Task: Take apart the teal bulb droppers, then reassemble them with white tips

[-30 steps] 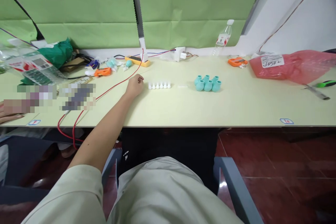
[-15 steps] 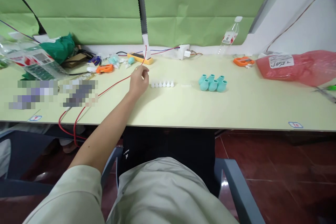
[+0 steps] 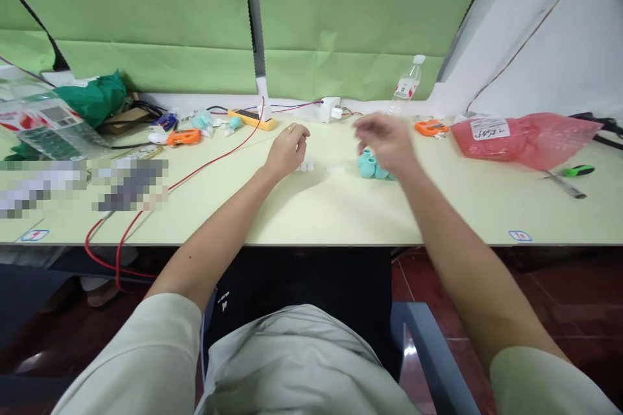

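Observation:
My left hand [image 3: 288, 152] hovers over the row of small white pieces [image 3: 307, 166], covering part of it. Its fingers are bent, with a gap at the thumb, and I see nothing in them. Blurred by motion, my right hand [image 3: 386, 142] is above the cluster of teal round-bottomed cups [image 3: 368, 166] and hides several of them. Its fingers are spread, with nothing visible between them. Between the two groups lies a small pale strip [image 3: 335, 168], too faint to name.
At the left are a red cable [image 3: 214, 159], an orange tool [image 3: 183, 137], a yellow meter [image 3: 250, 118] and a large plastic bottle [image 3: 53, 123]. A clear bottle [image 3: 407, 87], another orange tool [image 3: 431, 128], a red plastic bag [image 3: 523, 139] and a green-handled tool [image 3: 578, 170] are on the right.
My left hand has moved right, from beside the red cable to over the white pieces. My right hand has come into view above the teal cups. The camera view has shifted slightly.

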A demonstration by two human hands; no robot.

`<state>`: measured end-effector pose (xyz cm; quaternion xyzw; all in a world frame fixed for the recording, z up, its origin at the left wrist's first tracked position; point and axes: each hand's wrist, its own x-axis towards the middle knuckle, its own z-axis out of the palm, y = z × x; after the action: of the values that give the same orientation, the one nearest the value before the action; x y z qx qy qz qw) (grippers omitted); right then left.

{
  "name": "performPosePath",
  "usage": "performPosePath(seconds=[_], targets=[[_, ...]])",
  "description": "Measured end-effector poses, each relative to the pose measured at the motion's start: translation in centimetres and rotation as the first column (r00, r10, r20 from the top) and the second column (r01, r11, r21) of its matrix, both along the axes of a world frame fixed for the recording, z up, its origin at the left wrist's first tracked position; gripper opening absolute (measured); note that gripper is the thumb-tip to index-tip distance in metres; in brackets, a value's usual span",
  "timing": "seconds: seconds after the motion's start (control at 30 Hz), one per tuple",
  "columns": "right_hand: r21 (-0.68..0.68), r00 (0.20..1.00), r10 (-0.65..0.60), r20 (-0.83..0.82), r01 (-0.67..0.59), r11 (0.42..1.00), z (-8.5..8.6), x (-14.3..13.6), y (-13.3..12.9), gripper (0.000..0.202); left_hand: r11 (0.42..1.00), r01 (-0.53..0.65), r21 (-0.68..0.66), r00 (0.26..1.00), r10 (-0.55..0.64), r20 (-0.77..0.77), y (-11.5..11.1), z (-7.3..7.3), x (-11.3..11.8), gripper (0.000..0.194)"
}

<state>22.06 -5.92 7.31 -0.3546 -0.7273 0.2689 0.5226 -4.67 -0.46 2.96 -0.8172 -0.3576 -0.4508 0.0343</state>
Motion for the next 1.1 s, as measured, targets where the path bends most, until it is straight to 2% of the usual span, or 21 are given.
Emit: performPosePath(seconds=[0.1, 0.17, 0.27, 0.37, 0.5, 0.73, 0.83, 0.97, 1.1], targets=[[-0.028, 0.997, 0.015, 0.076, -0.013, 1.000, -3.0, -3.3, 0.9, 0.018, 1.000, -0.006, 0.023, 0.999, 0.007, -0.038, -0.5, -0.9, -0.7, 0.024], [0.007, 0.993, -0.010, 0.120, 0.009, 1.000, -4.5, -4.5, 1.3, 0.019, 0.999, -0.026, 0.040, 0.997, 0.028, -0.066, -0.9, -1.4, -1.2, 0.025], [0.076, 0.979, -0.092, 0.184, 0.079, 0.994, -5.5, -4.4, 1.1, 0.019, 0.998, -0.041, 0.048, 0.993, 0.046, -0.110, -1.2, -1.9, -1.3, 0.026], [0.048, 0.964, -0.113, 0.240, 0.104, 0.993, -5.9, -3.5, 0.5, 0.026, 0.998, -0.049, 0.028, 0.986, 0.053, -0.159, -1.3, -2.0, -0.7, 0.026], [0.064, 0.962, -0.148, 0.230, 0.137, 0.988, -5.9, -3.2, 0.1, 0.035, 0.998, -0.060, -0.005, 0.972, 0.057, -0.229, -1.7, -1.7, -0.1, 0.027], [0.101, 0.963, -0.177, 0.201, 0.160, 0.982, -5.1, -2.7, 0.3, 0.034, 0.998, -0.066, -0.009, 0.934, 0.059, -0.353, -2.2, -1.3, -0.7, 0.026], [0.178, 0.955, -0.266, 0.132, 0.241, 0.954, -4.3, -1.0, 0.6, 0.035, 0.998, -0.057, -0.003, 0.918, 0.051, -0.393, -2.2, -1.3, -0.6, 0.025], [0.253, 0.886, -0.464, -0.030, 0.455, 0.853, -2.9, 2.3, 1.1, 0.036, 0.999, -0.026, -0.025, 0.921, 0.014, -0.389, -1.8, -1.6, -0.5, 0.021], [0.292, 0.853, -0.508, 0.123, 0.458, 0.840, -2.4, 4.7, 1.3, 0.021, 0.999, 0.007, -0.033, 0.923, -0.019, -0.384, -1.3, -2.0, -0.5, 0.017]])
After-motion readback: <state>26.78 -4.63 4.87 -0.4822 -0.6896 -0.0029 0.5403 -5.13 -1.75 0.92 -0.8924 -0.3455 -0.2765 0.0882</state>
